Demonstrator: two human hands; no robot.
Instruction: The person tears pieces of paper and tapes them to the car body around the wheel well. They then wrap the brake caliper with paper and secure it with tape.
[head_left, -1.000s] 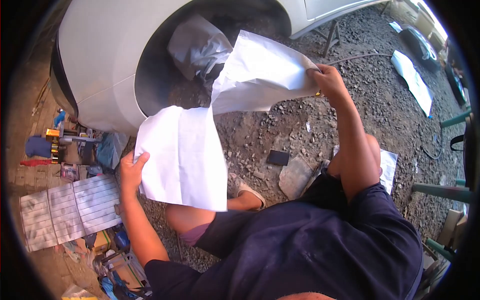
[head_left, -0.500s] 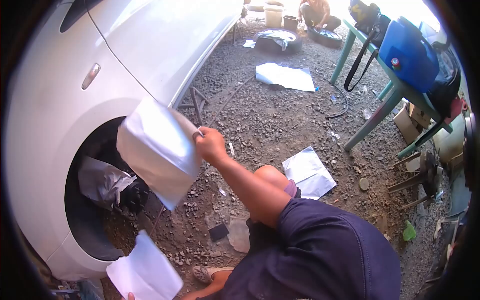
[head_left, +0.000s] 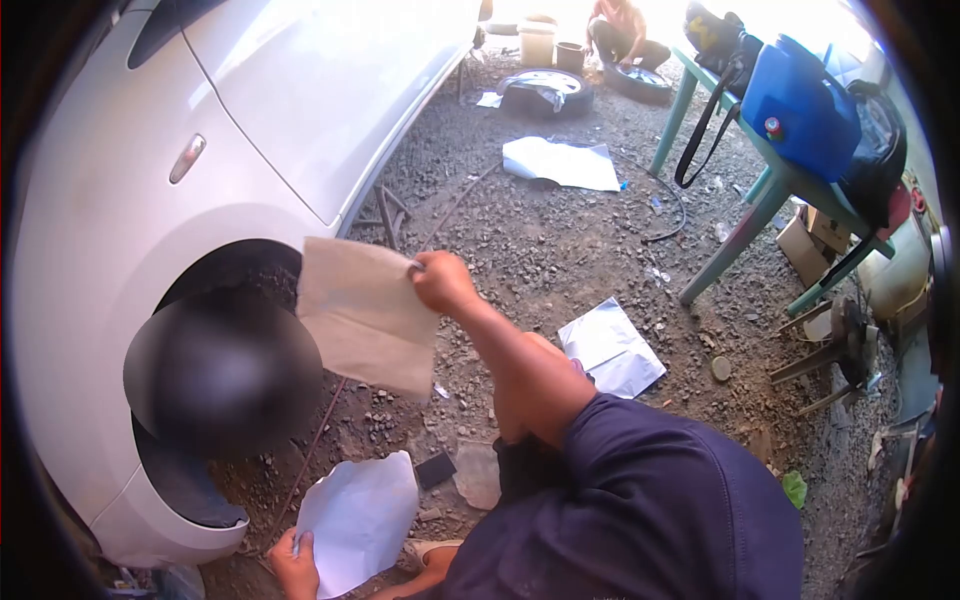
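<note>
My right hand (head_left: 443,283) pinches the edge of a tan sheet of paper (head_left: 365,315), which hangs in front of the car's wheel arch (head_left: 235,250). Lower left, my left hand (head_left: 295,565) grips the side of a white sheet of paper (head_left: 362,515), thumb on its face. The white car (head_left: 270,150) stands close on the left. A dark blur covers most of the wheel opening, so the parts inside are hidden. Both sheets are apart from the car body as far as I can tell.
White sheets (head_left: 612,347) lie on the gravel, one (head_left: 562,163) farther off. A green table (head_left: 735,245) holds a blue jug (head_left: 803,108) and bags. Another person (head_left: 625,35) crouches by a wheel (head_left: 638,85) at the back. A metal stand (head_left: 388,215) sits beside the car.
The sheet in my right hand has swung right and turned from its silvery face to its tan face. My left hand has come further into view, its white sheet moving right. A blur now covers the wheel opening.
</note>
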